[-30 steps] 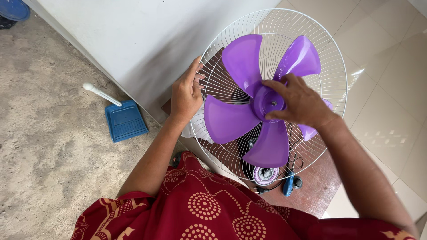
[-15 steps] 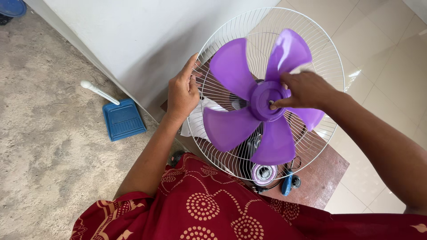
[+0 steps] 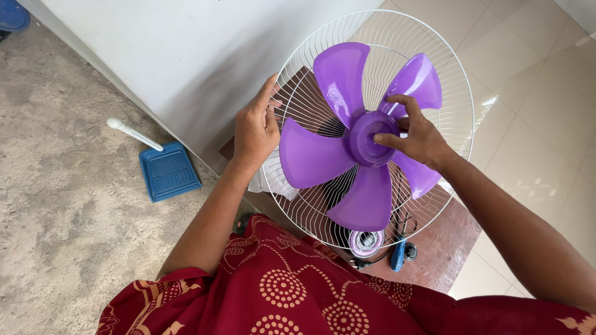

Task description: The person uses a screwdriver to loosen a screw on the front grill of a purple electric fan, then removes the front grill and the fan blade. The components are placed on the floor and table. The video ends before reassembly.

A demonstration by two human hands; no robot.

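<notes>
The right hand covers part of the purple blade hub and the root of one blade, so the contact under its palm cannot be made out. The left hand hides the stretch of the white guard rim it grips; its fingertips are lost among the wires. Behind the guard, the motor and a white cloth show only through the wires, unclear in shape. Low on the brown bench, a round purple part and a blue tool are small and partly screened. A blue object is cut off at the top left corner. The red garment runs off the lower edge.
</notes>
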